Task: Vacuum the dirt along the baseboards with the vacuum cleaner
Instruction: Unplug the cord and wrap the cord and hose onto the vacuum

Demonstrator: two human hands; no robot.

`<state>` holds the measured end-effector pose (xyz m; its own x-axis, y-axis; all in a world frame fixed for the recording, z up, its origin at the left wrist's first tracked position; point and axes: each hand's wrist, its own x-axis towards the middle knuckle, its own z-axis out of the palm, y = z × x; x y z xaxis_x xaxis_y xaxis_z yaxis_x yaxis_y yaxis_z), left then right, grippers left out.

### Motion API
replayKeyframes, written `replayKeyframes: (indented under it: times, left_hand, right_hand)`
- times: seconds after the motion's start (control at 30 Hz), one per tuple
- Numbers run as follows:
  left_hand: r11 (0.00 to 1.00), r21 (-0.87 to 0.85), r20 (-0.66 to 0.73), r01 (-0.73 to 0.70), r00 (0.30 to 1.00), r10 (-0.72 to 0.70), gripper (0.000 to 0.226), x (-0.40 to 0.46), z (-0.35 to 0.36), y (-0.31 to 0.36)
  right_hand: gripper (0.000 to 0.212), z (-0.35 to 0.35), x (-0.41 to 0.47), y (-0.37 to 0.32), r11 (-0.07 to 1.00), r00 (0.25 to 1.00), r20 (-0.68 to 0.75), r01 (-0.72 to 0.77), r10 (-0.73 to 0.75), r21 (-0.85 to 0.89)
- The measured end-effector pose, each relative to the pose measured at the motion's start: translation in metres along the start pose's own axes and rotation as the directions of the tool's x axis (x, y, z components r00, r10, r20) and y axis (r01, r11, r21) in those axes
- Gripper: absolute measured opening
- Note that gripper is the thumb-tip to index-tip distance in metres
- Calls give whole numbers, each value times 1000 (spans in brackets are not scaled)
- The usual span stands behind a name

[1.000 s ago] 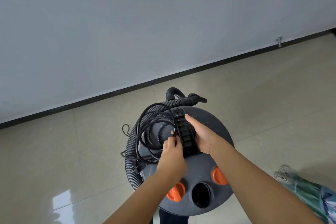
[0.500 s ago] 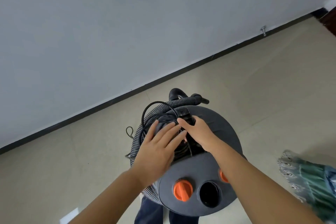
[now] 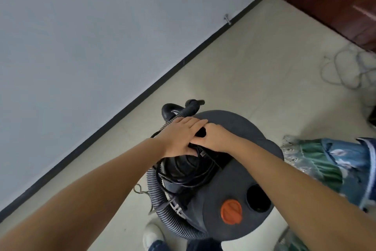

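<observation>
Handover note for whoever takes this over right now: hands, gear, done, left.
Left hand: flat over the handle on top of the vacuum cleaner, fingers partly covering the right.
Right hand: on the same handle; whether it grips is hidden.
Hose and black power cord lie coiled around the top, not deployed.
Baseboard runs along the wall just ahead.
Done: nothing vacuumed that shows.
Left: uncoil cord and hose, power up, vacuum along the baseboard.
</observation>
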<state>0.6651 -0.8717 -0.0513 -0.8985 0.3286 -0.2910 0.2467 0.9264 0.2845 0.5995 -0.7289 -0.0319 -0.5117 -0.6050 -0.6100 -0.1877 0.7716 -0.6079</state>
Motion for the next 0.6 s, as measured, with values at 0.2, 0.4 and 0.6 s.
replayKeyframes:
  times: [0.2, 0.4, 0.6]
  left_hand:
    - [999, 13, -115, 39, 993, -37, 95, 98, -16, 25]
    - [991, -123, -198, 43, 978, -67, 86, 202, -35, 52]
    - [990, -129, -267, -52, 964, 16, 49, 302, -43, 76]
  right_hand:
    - [52, -74, 11, 49, 989, 993, -107, -69, 56, -127]
    - [86, -161, 11, 104, 994, 963, -245, -94, 107, 64]
    - [110, -192, -19, 171, 904, 898, -412, -296, 153, -309]
